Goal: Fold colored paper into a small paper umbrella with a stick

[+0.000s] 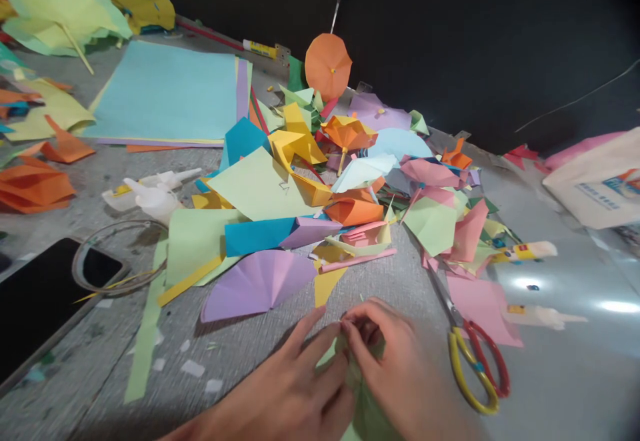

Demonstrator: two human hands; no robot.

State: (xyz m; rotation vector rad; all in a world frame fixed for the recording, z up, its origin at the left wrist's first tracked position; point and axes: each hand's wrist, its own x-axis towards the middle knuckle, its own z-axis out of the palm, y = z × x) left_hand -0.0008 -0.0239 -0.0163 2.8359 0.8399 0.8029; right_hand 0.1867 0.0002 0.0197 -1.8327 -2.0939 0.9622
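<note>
Both my hands meet low in the middle of the view, over a piece of light green paper (367, 407) that they partly cover. My left hand (300, 377) grips the paper's upper left part, its index finger stretched forward. Thumb and index finger of my right hand (387, 354) pinch at the paper's upper edge, close to the left fingertips. What exactly sits in that pinch is too small to make out. Just beyond the fingers lie a fan-folded purple paper (265, 284) and a yellow paper scrap (329, 284).
Scissors (475, 361) with red and yellow handles lie to the right, beside pink paper (485, 311). A phone (45, 301) and a wire coil (80, 274) are at left. Folded paper pieces (357, 214), glue bottles (150, 197) and a blue paper stack (170, 91) fill the far side.
</note>
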